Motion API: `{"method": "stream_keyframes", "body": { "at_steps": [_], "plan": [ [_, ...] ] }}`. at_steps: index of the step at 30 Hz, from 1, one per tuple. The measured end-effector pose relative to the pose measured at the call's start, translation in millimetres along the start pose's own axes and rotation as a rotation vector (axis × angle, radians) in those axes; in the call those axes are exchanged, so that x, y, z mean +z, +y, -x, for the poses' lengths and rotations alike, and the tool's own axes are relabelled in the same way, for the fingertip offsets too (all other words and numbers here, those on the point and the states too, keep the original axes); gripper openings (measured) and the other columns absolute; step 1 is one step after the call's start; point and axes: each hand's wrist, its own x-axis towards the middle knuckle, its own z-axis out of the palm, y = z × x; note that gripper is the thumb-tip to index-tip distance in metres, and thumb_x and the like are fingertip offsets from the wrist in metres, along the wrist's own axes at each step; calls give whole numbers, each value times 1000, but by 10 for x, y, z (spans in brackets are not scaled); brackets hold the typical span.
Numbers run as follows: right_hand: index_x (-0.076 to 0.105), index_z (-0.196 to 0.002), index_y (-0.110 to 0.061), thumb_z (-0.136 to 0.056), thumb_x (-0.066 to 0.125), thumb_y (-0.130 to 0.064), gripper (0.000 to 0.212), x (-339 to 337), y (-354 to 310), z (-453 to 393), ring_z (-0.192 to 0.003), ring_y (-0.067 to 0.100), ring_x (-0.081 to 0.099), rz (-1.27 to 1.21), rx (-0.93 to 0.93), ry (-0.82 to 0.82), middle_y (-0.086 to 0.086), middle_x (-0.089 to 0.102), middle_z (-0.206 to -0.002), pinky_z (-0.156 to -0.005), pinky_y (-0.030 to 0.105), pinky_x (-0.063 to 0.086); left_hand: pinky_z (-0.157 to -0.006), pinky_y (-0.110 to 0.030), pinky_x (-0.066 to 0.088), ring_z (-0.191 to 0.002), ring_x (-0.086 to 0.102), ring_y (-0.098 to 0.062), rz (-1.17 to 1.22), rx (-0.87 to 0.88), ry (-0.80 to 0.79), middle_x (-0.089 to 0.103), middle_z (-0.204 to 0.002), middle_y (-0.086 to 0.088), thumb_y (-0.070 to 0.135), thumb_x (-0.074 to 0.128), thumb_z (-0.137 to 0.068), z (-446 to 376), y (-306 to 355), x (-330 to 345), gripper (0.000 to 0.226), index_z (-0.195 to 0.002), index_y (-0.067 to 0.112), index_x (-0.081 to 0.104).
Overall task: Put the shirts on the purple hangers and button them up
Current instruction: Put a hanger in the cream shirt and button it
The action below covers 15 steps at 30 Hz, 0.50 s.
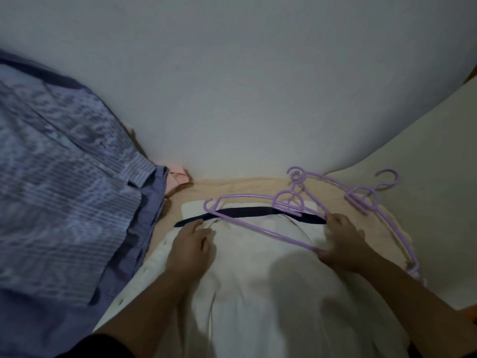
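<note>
A white shirt [258, 275] with a dark collar band [247, 211] lies flat on the beige surface [426, 202] in front of me. A purple hanger [258, 228] lies across its collar end. My right hand [340, 244] pinches the hanger's lower bar at its right end. My left hand [191, 246] rests on the shirt's left shoulder, fingers spread towards the collar. A second purple hanger [366, 200] lies to the right, partly under the first.
A blue patterned shirt [64, 189] hangs or lies at the left, over a blue striped garment [144, 228]. A pink object [178, 180] pokes out behind it. A white wall [232, 86] rises directly behind the surface.
</note>
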Motion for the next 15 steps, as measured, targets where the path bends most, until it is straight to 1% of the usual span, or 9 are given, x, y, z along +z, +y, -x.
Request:
{"method": "stream_keyframes", "body": {
  "at_steps": [2, 3, 4, 6, 7, 9, 11, 15],
  "plan": [
    [13, -149, -14, -71, 72, -48, 103, -9, -52, 33, -137, 25, 25, 68, -15, -32, 6, 20, -150, -109, 49, 25, -90, -38, 50, -104, 59, -27, 36, -40, 10, 64, -115, -7, 24, 44, -80, -6, -95, -55, 34, -97, 14, 72],
    [12, -149, -14, -71, 71, -48, 103, -16, -74, 41, -138, 25, 24, 98, -20, -52, 6, 19, -151, -110, 49, 24, -88, -40, 51, -99, 60, -28, 100, -88, 15, 64, -112, -8, 20, 47, -78, -18, -129, -79, 32, -97, 11, 71],
    [11, -149, -15, -72, 71, -48, 104, -26, -96, 51, -139, 24, 22, 124, -21, -76, 6, 17, -152, -111, 50, 23, -90, -42, 51, -99, 61, -30, 132, -135, 27, 65, -112, -11, 17, 51, -77, -34, -175, -83, 32, -100, 8, 71],
    [10, -149, -16, -71, 71, -48, 104, -31, -114, 52, -140, 23, 20, 149, -22, -101, 4, 16, -153, -113, 52, 21, -98, -41, 46, -110, 58, -33, 68, -209, 48, 62, -120, -15, 12, 57, -82, -70, -245, -79, 32, -110, 3, 69],
    [11, -149, -17, -71, 71, -48, 103, -28, -110, 43, -140, 23, 20, 148, -20, -104, 4, 16, -153, -113, 52, 20, -99, -40, 43, -116, 54, -32, 21, -227, 53, 61, -124, -15, 10, 57, -85, -89, -290, -56, 32, -114, 3, 68],
    [13, -148, -18, -70, 73, -46, 102, -30, -98, 28, -139, 22, 21, 147, -17, -116, 3, 18, -152, -113, 51, 21, -99, -39, 40, -120, 50, -29, -7, -264, 21, 60, -125, -11, 13, 50, -88, -139, -335, -18, 34, -117, 6, 66],
    [13, -148, -20, -70, 74, -45, 102, -35, -85, 14, -138, 22, 23, 160, -23, -141, 3, 18, -152, -111, 49, 23, -98, -38, 40, -119, 49, -28, -14, -300, -2, 60, -124, -8, 19, 40, -89, -192, -399, 50, 39, -117, 7, 65],
    [10, -149, -21, -73, 73, -44, 102, -82, -67, 3, -139, 22, 22, 182, -16, -188, 3, 15, -153, -110, 45, 24, -98, -37, 39, -121, 48, -27, 24, -330, 16, 55, -131, -8, 20, 38, -90, -254, -384, 46, 41, -120, 8, 63]
  ]
}}
